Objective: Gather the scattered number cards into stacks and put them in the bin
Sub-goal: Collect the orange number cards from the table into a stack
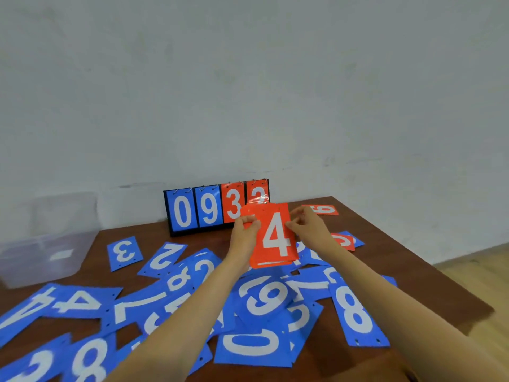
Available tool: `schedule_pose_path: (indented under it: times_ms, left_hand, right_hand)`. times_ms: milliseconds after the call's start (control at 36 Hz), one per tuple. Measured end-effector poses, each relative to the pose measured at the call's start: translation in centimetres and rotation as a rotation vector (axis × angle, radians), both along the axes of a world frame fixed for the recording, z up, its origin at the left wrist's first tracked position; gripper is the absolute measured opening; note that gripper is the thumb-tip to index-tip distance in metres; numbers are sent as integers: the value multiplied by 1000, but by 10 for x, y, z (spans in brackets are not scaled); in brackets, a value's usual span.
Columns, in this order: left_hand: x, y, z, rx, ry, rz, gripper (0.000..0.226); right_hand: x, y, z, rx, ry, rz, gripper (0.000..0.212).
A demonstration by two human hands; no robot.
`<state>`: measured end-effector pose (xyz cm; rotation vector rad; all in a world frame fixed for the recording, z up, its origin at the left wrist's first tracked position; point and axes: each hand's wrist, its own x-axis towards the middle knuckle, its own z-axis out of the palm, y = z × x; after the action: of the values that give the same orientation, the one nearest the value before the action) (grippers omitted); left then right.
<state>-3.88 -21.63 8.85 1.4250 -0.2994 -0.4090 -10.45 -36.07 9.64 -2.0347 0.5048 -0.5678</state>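
Observation:
Both hands hold up a stack of red number cards [275, 238] above the table, a white 4 on its front. My left hand [245, 234] pinches the stack's left edge and my right hand [309, 224] pinches its right edge. Several blue number cards [256, 346] lie scattered and overlapping across the brown table [330, 362]. One red card [323, 209] lies at the far right, and another red card [343, 241] sits partly behind my right wrist. The clear plastic bin [46, 244] stands at the table's far left.
A flip scoreboard [214, 208] reading 0 9 3 and a partly hidden digit stands at the table's back edge against the white wall. The table's right edge drops to a wooden floor [473, 274].

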Motion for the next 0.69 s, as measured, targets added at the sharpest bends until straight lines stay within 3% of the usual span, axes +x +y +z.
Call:
schedule_pose_path:
  times_ms: [222,389,500,611,694]
  left_hand:
    - [0,-12,-12,40,-8,-40,20]
    - [14,-38,-26,85,12,-23,21]
    - [28,-59,-40,117,33,-27,22]
    - [45,-80,-58,177,59,-30,23]
    - [56,-94,-69,217,73,-28,23]
  right_hand:
    - [-1,-8,-11,-350,76,3,30]
    - [11,-54,-42,-352,160,-74,33]
    - [18,-96,-69,-315,354,-92,44]
    - [30,-136,-90,-393,603,-87,53]
    - [40,-160,-96,-464,685,-71,59]
